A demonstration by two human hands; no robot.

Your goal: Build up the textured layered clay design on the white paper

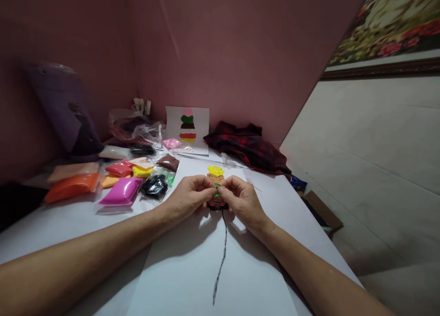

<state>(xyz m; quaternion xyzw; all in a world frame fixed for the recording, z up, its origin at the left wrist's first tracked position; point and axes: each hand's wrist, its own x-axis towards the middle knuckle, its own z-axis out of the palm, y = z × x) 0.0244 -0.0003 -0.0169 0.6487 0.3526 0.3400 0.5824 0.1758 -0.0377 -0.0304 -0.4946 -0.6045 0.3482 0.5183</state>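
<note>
My left hand (187,196) and my right hand (245,201) meet over a sheet of white paper (192,270). Thumb and fingers of both are pinched together on a small bit of green modelling clay (217,190). Beneath them lies a clay picture, with a spiky yellow clay part (215,170) at its top and brown ridged clay (213,178) below that. A dark brown clay band (217,207) forms its lower edge. From there a thin dark twisted line (224,252) runs down the paper. My fingers hide the picture's middle.
Bags of coloured clay, among them a magenta one (121,191), an orange one (73,187) and a black one (154,186), lie to the left. Behind stand a card with coloured bands (202,119) and a purple container (65,109). A plaid cloth (247,144) lies back right.
</note>
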